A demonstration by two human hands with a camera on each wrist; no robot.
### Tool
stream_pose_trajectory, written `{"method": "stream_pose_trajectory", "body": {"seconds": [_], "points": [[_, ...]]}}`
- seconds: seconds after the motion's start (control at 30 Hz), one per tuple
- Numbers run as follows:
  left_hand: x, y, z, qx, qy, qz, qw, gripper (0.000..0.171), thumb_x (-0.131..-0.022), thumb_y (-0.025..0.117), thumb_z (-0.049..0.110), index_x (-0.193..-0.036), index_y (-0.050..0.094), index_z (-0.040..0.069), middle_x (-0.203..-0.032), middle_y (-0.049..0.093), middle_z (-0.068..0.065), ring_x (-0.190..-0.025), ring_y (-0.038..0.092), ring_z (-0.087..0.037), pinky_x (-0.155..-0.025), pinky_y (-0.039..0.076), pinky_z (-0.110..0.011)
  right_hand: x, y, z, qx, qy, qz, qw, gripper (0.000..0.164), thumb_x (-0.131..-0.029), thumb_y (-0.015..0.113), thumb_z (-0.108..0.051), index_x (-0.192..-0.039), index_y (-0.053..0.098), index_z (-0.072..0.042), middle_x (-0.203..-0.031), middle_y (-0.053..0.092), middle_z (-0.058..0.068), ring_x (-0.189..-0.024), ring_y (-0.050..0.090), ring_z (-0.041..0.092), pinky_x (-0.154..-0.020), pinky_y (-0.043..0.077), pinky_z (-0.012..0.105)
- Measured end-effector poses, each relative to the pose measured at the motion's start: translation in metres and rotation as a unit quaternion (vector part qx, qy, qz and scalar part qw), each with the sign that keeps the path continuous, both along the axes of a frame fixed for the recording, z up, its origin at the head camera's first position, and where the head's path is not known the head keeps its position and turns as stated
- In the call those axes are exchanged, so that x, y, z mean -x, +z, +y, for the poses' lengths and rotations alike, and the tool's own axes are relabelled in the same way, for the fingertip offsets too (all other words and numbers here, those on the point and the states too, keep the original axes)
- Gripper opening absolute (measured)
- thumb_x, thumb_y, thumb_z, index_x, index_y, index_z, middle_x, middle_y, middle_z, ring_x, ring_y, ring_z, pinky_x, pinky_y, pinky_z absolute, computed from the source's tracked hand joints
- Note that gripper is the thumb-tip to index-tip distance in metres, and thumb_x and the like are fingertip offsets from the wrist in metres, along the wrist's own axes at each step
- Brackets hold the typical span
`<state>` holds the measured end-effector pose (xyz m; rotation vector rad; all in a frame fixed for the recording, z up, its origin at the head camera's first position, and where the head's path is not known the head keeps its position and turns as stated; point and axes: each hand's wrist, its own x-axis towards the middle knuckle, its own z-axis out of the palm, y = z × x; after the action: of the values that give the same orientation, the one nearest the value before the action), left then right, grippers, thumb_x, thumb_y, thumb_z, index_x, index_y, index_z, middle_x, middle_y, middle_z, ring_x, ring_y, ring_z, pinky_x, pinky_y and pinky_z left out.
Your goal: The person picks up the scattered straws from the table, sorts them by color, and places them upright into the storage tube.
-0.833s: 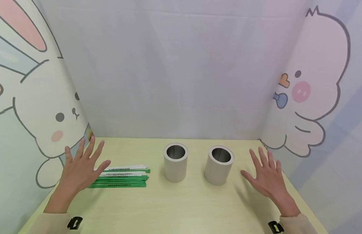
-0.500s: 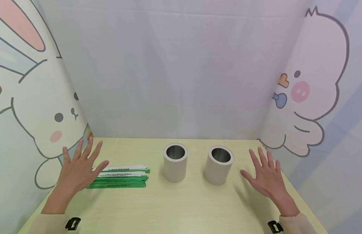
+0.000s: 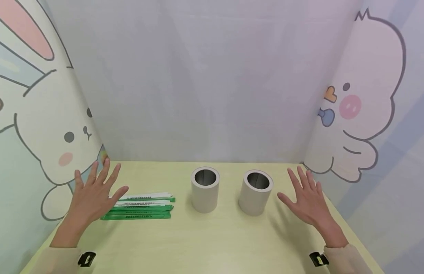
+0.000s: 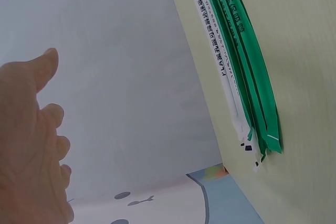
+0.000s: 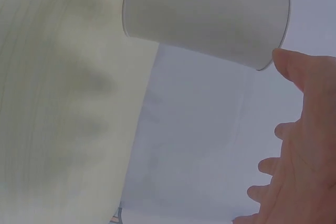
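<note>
My left hand (image 3: 92, 199) is held above the table at the left with its fingers spread, overlapping the left ends of several paper-wrapped straws (image 3: 143, 213) in the head view. The wrappers (image 4: 236, 51) are green and white with printed lettering and lie side by side. On the right my right hand (image 3: 307, 201) hovers with straight, spread fingers beside a white cylindrical cup (image 3: 254, 199), holding nothing. In the right wrist view that cup (image 5: 210, 17) appears close to the thumb. A second white cup (image 3: 205, 198) stands upright between the straws and the first cup; both have dark hollow insides.
The pale yellow table (image 3: 184, 243) ends at a plain whitish backdrop (image 3: 205, 87). Side curtains carry a printed rabbit (image 3: 50, 140) on the left and a printed chick (image 3: 369, 76) on the right. Black buckles (image 3: 86, 259) show at both cuffs.
My right hand has moved slightly up and to the left, toward the nearer cup. My left hand stays almost where it was; the straws and cups have not moved.
</note>
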<state>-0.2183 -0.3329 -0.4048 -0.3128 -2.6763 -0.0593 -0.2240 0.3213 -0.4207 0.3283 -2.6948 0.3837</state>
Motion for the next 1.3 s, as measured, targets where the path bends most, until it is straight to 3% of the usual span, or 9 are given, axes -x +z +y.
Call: {"method": "stream_pose_trajectory", "body": {"seconds": [0.17, 0.33, 0.47, 0.73, 0.87, 1.0, 1.3], "points": [[0.001, 0.000, 0.004, -0.003, -0.005, -0.001, 1.0000, 0.088, -0.105, 0.055, 0.060, -0.172, 0.015, 0.018, -0.177, 0.006, -0.019, -0.163, -0.010, -0.042, -0.117, -0.011, -0.083, 0.004, 0.006, -0.008, 0.071, 0.037, -0.028, 0.996, 0.091, -0.103, 0.065, -0.048, -0.172, 0.015, -0.017, -0.175, 0.012, 0.025, -0.160, 0.009, 0.052, -0.115, 0.015, 0.083], [0.001, 0.000, 0.005, -0.012, -0.009, -0.003, 0.9999, 0.086, -0.106, 0.055, 0.058, -0.172, 0.017, 0.017, -0.177, 0.007, -0.020, -0.163, -0.013, -0.037, -0.117, -0.010, -0.083, 0.013, 0.004, -0.016, 0.166, 0.086, -0.060, 0.980, 0.086, -0.105, 0.065, -0.038, -0.172, 0.014, -0.019, -0.176, 0.013, 0.021, -0.159, 0.015, 0.051, -0.112, 0.023, 0.083], [0.003, 0.000, 0.007, -0.019, -0.019, -0.004, 0.9996, 0.086, -0.106, 0.054, 0.058, -0.172, 0.017, 0.016, -0.176, 0.010, -0.022, -0.164, -0.009, -0.039, -0.117, -0.006, -0.084, 0.020, -0.001, -0.021, 0.251, 0.121, -0.083, 0.957, 0.081, -0.108, 0.061, -0.030, -0.172, 0.013, -0.020, -0.175, 0.015, 0.021, -0.158, 0.017, 0.051, -0.117, 0.021, 0.081], [0.007, 0.003, 0.017, -0.049, -0.047, -0.009, 0.9977, 0.090, -0.104, 0.060, 0.055, -0.172, 0.015, 0.018, -0.173, 0.020, -0.025, -0.160, 0.013, -0.050, -0.118, 0.008, -0.084, 0.033, -0.010, -0.029, 0.380, 0.169, -0.111, 0.903, 0.070, -0.113, 0.051, -0.022, -0.172, 0.013, -0.020, -0.175, 0.017, 0.018, -0.159, 0.018, 0.049, -0.121, 0.021, 0.075], [0.007, 0.004, 0.023, -0.082, -0.065, -0.034, 0.9939, 0.091, -0.103, 0.065, 0.052, -0.172, 0.014, 0.020, -0.173, 0.022, -0.024, -0.154, 0.025, -0.054, -0.116, 0.023, -0.081, 0.036, -0.015, -0.032, 0.414, 0.173, -0.119, 0.886, 0.067, -0.114, 0.048, -0.022, -0.171, 0.014, -0.018, -0.174, 0.019, 0.019, -0.158, 0.019, 0.049, -0.121, 0.020, 0.076], [0.005, 0.003, 0.028, -0.109, -0.082, -0.067, 0.9884, 0.091, -0.103, 0.067, 0.050, -0.172, 0.015, 0.024, -0.174, 0.024, -0.019, -0.150, 0.033, -0.053, -0.103, 0.041, -0.079, 0.039, -0.020, -0.037, 0.435, 0.176, -0.123, 0.875, 0.065, -0.114, 0.047, -0.023, -0.171, 0.016, -0.014, -0.173, 0.021, 0.020, -0.158, 0.021, 0.049, -0.122, 0.018, 0.075], [0.005, -0.009, 0.038, -0.134, -0.150, -0.121, 0.9720, 0.077, -0.102, 0.071, 0.043, -0.167, 0.036, 0.023, -0.160, 0.050, -0.018, -0.144, 0.046, -0.049, -0.107, 0.044, -0.073, 0.044, -0.031, -0.039, 0.461, 0.194, -0.141, 0.854, 0.062, -0.114, 0.043, -0.022, -0.170, 0.018, -0.014, -0.172, 0.022, 0.022, -0.157, 0.018, 0.049, -0.123, 0.015, 0.074]]}}
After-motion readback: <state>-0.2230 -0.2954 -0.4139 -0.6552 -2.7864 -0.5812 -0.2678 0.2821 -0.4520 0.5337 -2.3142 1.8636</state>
